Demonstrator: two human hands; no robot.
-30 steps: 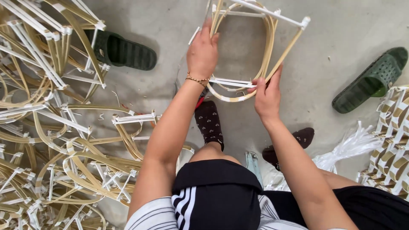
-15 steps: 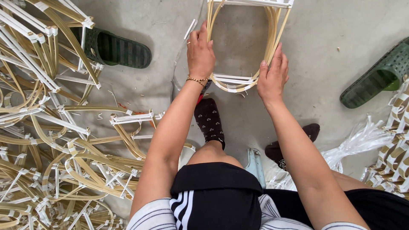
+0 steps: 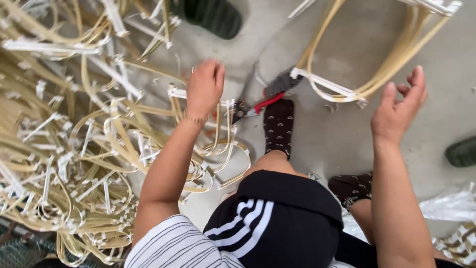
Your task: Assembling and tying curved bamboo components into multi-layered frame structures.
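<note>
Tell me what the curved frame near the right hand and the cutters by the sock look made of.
Curved frame: probably rattan or cane, pale yellow and matte, strips bent and bound with white bands. Cutters: dark metal jaws, by the look; red handles, likely plastic-coated.

Bent frames in the pile (image 3: 74,164) and the looped frame (image 3: 377,69) look like smooth pale-yellow cane w/ white plastic strip bindings, slight sheen. Floor (image 3: 327,144) is matt grey concrete, a bit rough. Cutters (image 3: 258,101): dark metal, glossy red plastic grips. Sock (image 3: 278,126) is dark knit cloth; shorts (image 3: 277,218) smooth black fabric.
</note>
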